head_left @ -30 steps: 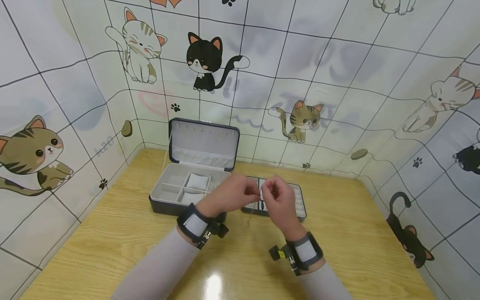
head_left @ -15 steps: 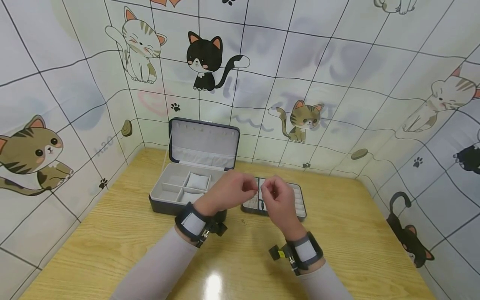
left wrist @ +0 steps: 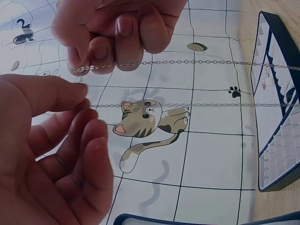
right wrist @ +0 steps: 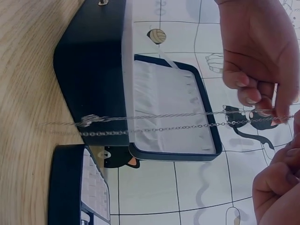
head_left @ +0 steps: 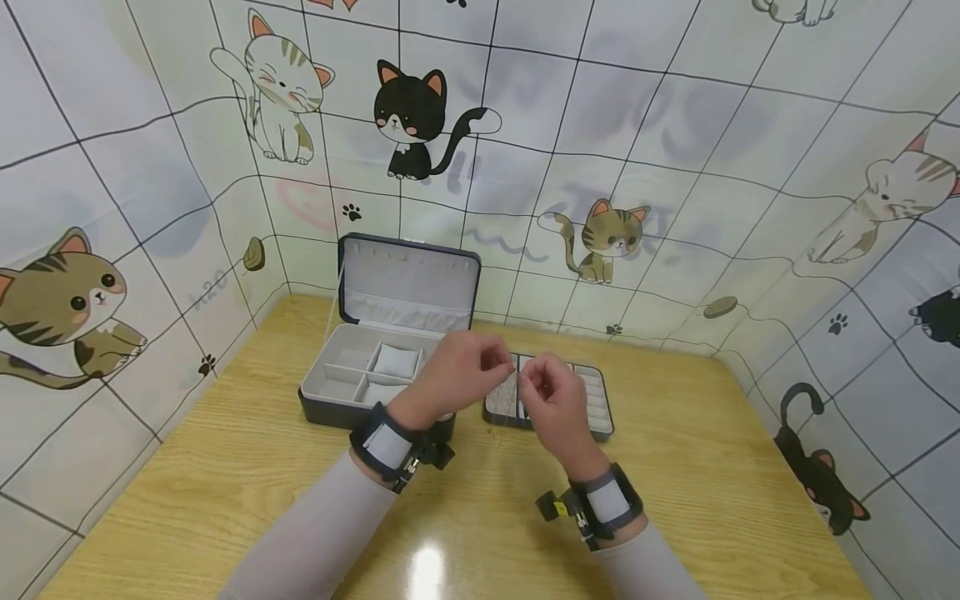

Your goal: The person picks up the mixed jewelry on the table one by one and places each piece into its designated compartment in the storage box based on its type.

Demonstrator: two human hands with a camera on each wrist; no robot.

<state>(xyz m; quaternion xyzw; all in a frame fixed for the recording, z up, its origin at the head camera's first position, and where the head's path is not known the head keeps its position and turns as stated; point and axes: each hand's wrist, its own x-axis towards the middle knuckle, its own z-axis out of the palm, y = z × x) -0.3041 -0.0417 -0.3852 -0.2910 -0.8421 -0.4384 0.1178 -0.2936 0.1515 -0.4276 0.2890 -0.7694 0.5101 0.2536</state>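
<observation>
A thin silver chain necklace [left wrist: 201, 62] hangs in two strands below my raised hands. My left hand [head_left: 459, 373] pinches one end between thumb and fingertip. Close to its right, my right hand [head_left: 557, 402] pinches the other end, its other fingers curled in. A small gap separates the two sets of fingertips in the left wrist view. Lower down in the right wrist view, the strands meet at a small silver cluster [right wrist: 89, 120], too blurred to tell its shape. In the head view the chain is barely visible in front of the tray.
A dark jewelry box [head_left: 321, 410] stands behind and left of my hands, lid up, with small cushions [head_left: 395, 362] in its compartments. Behind my hands lies a shallow jewelry tray [head_left: 606, 433] with slots and a few small pieces. A cat-print wall covering [head_left: 517, 183] borders the wooden table [head_left: 720, 467].
My left hand has shifted slightly up and away from me, while the right hand stays nearly in place. The hanging chain swings a little. The box and tray have not moved.
</observation>
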